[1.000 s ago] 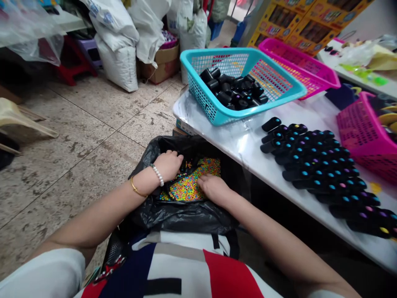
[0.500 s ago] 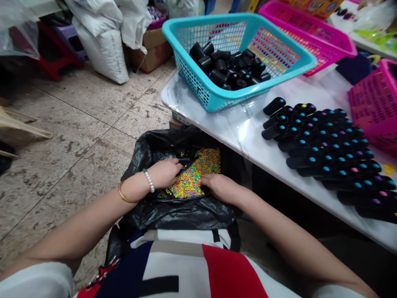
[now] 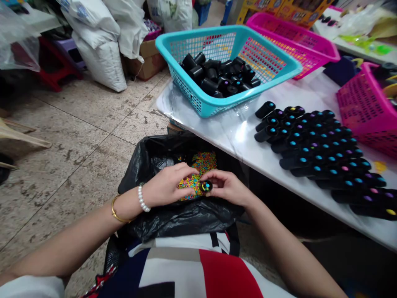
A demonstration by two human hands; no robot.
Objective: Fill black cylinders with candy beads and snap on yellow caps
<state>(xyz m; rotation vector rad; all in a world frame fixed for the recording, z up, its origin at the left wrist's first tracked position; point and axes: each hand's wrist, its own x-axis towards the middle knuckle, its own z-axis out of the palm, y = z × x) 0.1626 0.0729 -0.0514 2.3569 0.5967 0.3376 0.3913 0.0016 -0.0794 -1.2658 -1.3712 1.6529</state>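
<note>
In the head view, my right hand (image 3: 228, 188) grips a small black tube (image 3: 205, 186) between thumb and fingers. Its round end faces me and shows several coloured beads. My left hand (image 3: 173, 184) is open just to the left of the tube, thumb and fingers apart over the beads. Both hands are above a heap of small multicoloured beads (image 3: 203, 162), which lies in a black plastic bag (image 3: 186, 217) at my lap. What the left fingertips touch is hard to make out.
On the white table (image 3: 223, 136) at right stand rows of black tubes (image 3: 325, 151) with coloured ends. A turquoise basket (image 3: 204, 109) holds more black tubes. Pink baskets (image 3: 359, 103) stand beyond and at right. White sacks (image 3: 102, 62) rest on the floor.
The right hand has come up from the beads with a black tube in it. My left hand has moved right, towards the tube, and its fingers have spread.
</note>
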